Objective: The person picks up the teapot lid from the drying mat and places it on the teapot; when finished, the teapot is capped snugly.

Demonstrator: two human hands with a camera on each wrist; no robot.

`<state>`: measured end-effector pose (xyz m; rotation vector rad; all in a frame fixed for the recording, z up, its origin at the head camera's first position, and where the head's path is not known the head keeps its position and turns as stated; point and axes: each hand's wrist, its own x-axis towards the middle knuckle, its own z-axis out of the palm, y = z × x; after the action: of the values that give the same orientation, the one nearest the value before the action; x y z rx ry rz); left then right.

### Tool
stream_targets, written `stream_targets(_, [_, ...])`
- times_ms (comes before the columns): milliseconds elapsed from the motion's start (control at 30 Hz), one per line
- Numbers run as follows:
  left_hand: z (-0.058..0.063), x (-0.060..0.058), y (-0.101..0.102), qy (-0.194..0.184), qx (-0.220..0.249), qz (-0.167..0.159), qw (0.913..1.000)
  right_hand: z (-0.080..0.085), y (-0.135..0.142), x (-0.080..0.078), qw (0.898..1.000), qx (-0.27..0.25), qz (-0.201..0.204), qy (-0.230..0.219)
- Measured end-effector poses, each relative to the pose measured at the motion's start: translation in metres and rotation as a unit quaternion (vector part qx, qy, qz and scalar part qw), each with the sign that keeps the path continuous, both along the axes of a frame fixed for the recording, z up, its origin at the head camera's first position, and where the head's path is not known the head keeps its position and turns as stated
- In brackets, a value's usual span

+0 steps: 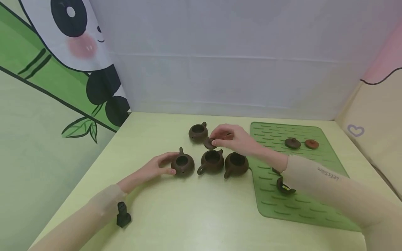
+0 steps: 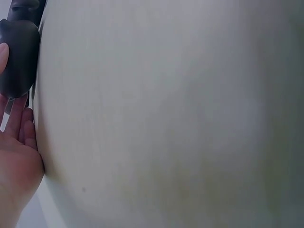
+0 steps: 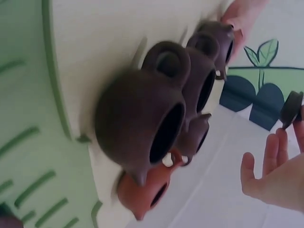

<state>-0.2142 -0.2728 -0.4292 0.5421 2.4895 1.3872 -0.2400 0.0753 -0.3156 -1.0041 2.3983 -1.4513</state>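
My left hand (image 1: 155,166) holds a small dark brown lidless teapot (image 1: 190,167) at the left of the group, thumb in front and fingers behind. In the left wrist view, the dark pot (image 2: 19,61) sits between thumb and fingers at the edge. My right hand (image 1: 238,140) pinches a dark round lid (image 1: 208,143) above the table, between the pots. The right wrist view has this lid (image 3: 289,111) at the fingertips. Two dark open pots, a middle one (image 1: 205,167) and a right one (image 1: 232,169), stand beside the held pot.
Behind them stands another dark open pot (image 1: 198,137). A reddish teapot (image 3: 142,192) is mostly hidden behind my right hand in the head view. On the green mat (image 1: 270,205) lie a dark lid (image 1: 292,143) and a reddish lid (image 1: 311,144). Cloth walls enclose the table.
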Motion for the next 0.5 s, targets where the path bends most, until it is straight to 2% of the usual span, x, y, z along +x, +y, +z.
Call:
stream_targets(267, [0.005, 0.001, 0.000, 0.005, -0.004, -0.005, 1.0000, -0.013, -0.033, 0.006, 1.000, 0.002, -0.019, 0.010])
stream_targets(500, [0.005, 0.004, 0.000, 0.004, -0.001, -0.006, 1.0000, -0.023, -0.047, 0.010, 0.999, 0.016, -0.036, 0.016])
